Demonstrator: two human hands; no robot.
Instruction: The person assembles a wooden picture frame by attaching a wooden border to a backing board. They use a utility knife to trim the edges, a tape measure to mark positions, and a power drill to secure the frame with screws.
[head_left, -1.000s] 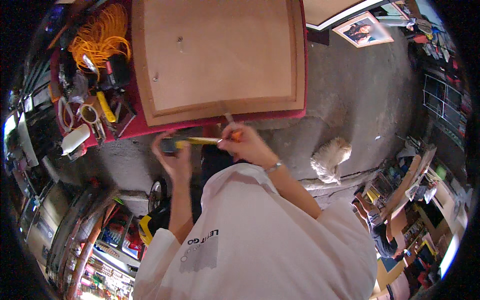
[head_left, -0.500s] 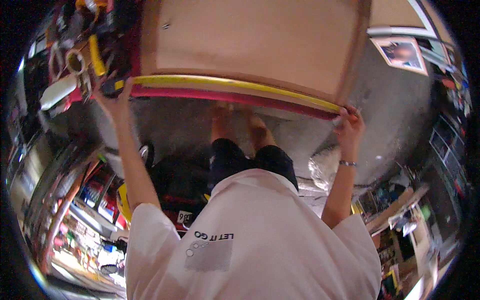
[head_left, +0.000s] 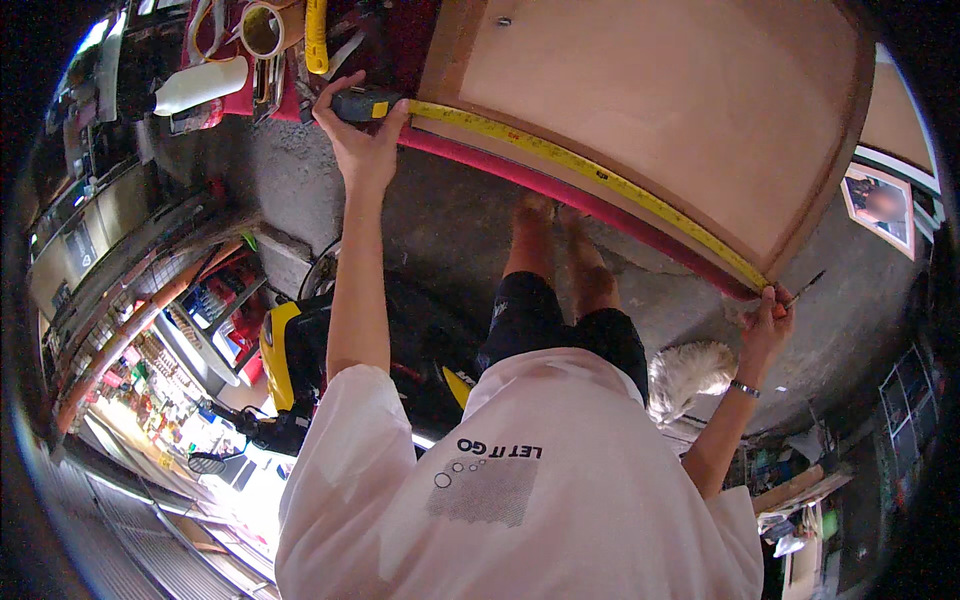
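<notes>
Hands shifted right, yellow tape measure (head_left: 590, 170) along wooden board (head_left: 660, 110), concrete floor (head_left: 450, 220)

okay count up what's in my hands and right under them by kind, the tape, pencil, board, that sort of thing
Tape measure, case in left hand, end held by right hand: 1
Pencil, in right hand: 1
Wooden board: 1
Red table: 1
Total: 4

Bright light is flooding in from the lower left, glaring off the floor there. The fisheye is bending straight edges, the rim is going black, and focus is holding at centre.
</notes>
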